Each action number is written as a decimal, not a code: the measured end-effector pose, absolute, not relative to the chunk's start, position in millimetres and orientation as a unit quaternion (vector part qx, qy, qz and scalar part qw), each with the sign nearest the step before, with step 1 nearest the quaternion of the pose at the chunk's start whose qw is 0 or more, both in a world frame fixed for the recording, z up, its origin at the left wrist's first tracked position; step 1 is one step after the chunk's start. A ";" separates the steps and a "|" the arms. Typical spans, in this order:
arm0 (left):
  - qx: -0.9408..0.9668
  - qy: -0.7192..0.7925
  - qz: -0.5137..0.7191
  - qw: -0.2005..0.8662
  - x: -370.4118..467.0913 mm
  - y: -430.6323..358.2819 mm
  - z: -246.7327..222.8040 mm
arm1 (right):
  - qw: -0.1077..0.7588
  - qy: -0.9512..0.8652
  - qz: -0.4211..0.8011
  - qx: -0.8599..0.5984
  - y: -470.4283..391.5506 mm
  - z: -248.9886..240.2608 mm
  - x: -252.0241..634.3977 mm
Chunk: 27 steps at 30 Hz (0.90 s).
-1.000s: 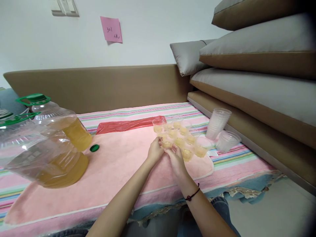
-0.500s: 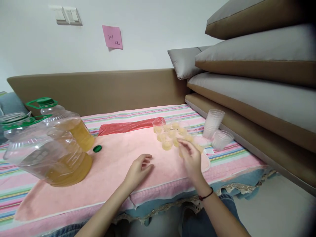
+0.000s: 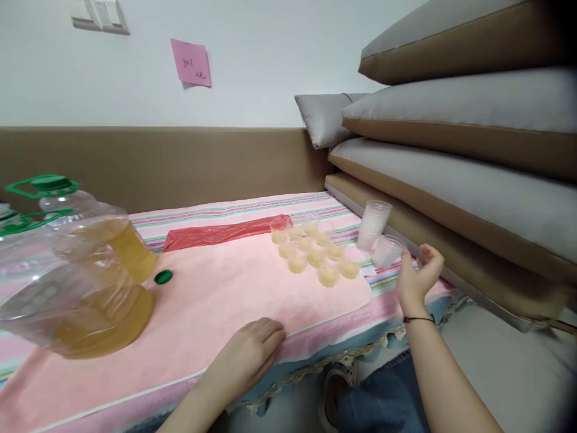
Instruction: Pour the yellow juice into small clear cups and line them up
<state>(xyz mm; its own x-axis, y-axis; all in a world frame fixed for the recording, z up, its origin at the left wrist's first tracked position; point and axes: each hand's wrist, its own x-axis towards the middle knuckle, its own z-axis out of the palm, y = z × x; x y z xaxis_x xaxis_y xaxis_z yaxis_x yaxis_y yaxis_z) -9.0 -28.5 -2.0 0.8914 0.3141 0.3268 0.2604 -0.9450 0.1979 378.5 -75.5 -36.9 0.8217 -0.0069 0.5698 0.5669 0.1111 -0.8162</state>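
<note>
My right hand (image 3: pixel 419 275) is beside the short stack of clear plastic cups (image 3: pixel 387 251), thumb and fingers apart, holding nothing; whether the thumb touches the cups I cannot tell. Behind it leans a taller stack of clear cups (image 3: pixel 374 224). Palm down on the front edge of the pink towel (image 3: pixel 225 282), my left hand (image 3: pixel 255 349) lies with its fingers loosely bent and nothing visible in it. Several small cups of yellow liquid (image 3: pixel 316 257) stand grouped on the towel between the hands and the backrest.
Two large clear jugs (image 3: pixel 108 313) of yellow liquid with green handles stand on the left. A green cap (image 3: pixel 163 276) lies near them. A red plastic bag (image 3: pixel 220 233) lies along the towel's back edge. Grey and brown cushions (image 3: pixel 442 156) are piled on the right.
My right hand has left the filled cups and moved right to the empty stacks, opening. My left hand has come down and nearer to the front edge. The view has turned right.
</note>
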 end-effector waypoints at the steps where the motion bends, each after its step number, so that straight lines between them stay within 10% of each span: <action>1: 0.974 0.141 0.168 0.061 -9.9 -29.8 -0.8 | 0.709 -0.222 -0.197 -0.639 -73.6 -38.4 386.4; 27: 0.976 0.113 0.184 -0.006 -38.4 -17.3 -21.4 | 0.681 -0.279 -0.114 -0.668 -56.9 -46.2 412.5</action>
<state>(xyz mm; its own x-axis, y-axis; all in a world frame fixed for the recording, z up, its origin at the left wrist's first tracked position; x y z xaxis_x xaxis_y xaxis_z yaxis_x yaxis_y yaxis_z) -38.4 -17.3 -21.4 0.9064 0.2185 0.3615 0.2230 -0.9744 0.0300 412.5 -56.9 -46.2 0.8189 0.2169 0.5314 0.5271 0.0822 -0.8458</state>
